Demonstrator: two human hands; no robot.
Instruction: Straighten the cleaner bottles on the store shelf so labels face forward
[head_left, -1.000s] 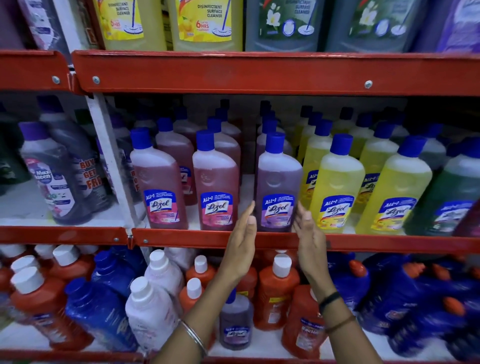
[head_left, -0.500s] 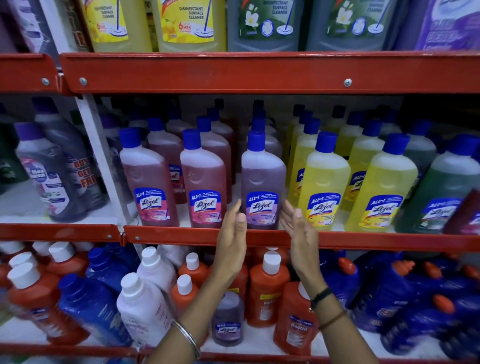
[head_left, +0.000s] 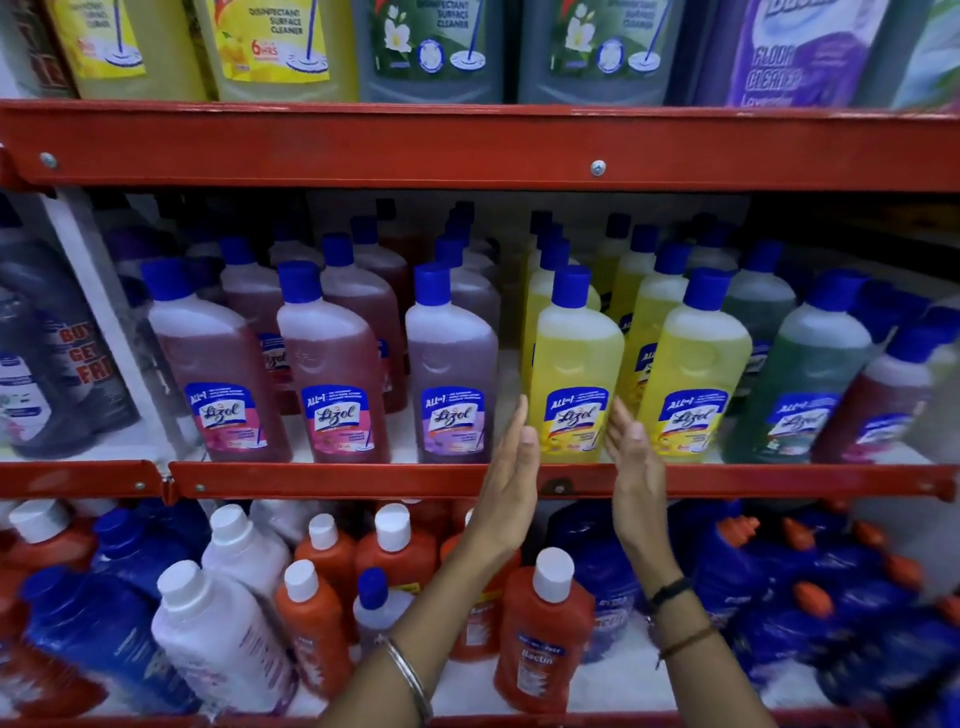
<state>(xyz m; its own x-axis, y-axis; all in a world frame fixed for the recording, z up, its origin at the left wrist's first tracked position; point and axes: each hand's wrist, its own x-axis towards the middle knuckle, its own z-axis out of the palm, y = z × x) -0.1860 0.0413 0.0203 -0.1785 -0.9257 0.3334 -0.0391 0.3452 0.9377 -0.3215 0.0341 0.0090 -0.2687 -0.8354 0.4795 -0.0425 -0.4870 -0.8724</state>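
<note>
Yellow cleaner bottle (head_left: 574, 364) upright, label forward, flat hands flanking

red metal shelf rails (head_left: 467, 150) with bolts, white shelf boards (head_left: 623, 675), white upright post (head_left: 104, 322), dim interior light

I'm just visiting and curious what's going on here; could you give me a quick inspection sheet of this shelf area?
Surface: red metal shelf, three tiers in view.
Job's things: front-row bottles upright, labels forward; hands flank the yellow bottle.
Clutter: lower-tier orange bottles and blue ones crowded and leaning.
Grippers: left hand and right hand open, fingers straight, beside the bottle; contact unclear.
Cables: nothing seen.
Surroundings: large cleaner jugs on the top tier.
</note>
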